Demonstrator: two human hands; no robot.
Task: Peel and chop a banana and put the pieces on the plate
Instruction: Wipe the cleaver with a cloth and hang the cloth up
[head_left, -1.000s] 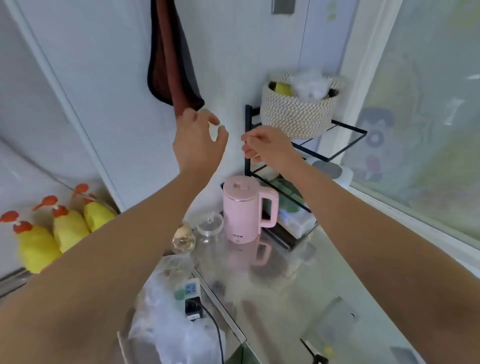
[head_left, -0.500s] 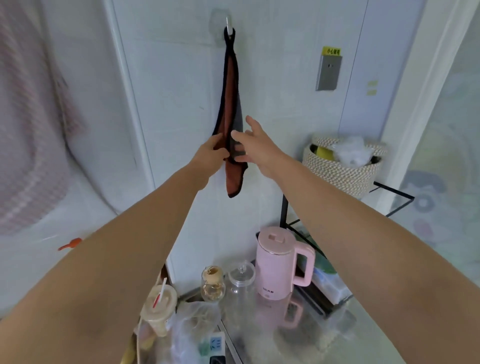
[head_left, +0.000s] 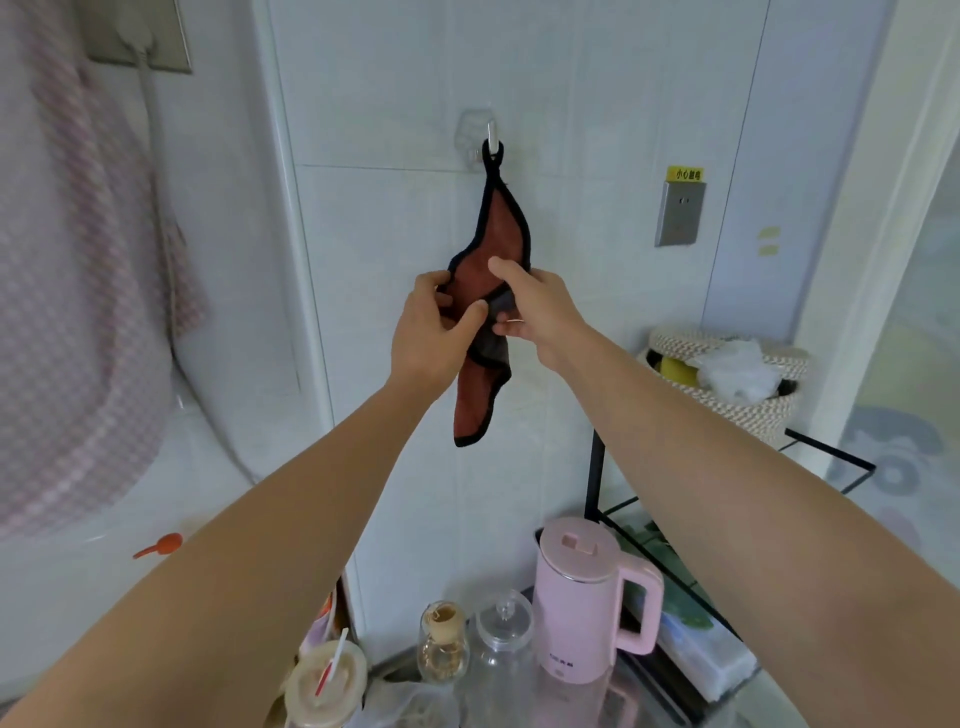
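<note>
Pink checked cloth (head_left: 78, 312) hangs at far left. Lidded cup (head_left: 324, 686) with a straw at the bottom edge.

Left hand (head_left: 426, 338): fingers curled round the left edge of the towel (head_left: 498, 228), thumb pressed into its folds. Half a second ago it only touched that edge.

Towel: rust face, grey back, black trim, hung by its loop from a clear hook (head_left: 491, 137). It hung narrow and straight before; now its middle is bunched and bulges between the hands.

Right hand (head_left: 540, 312): thumb over the rust face, fingers wrapped under the grey fold, gripping. Earlier its fingers were spread, reaching.

Pink kettle (head_left: 587, 603) below right, then a woven basket (head_left: 753, 410) on a black rack (head_left: 595, 467).

Banana, plate: out of frame.
</note>
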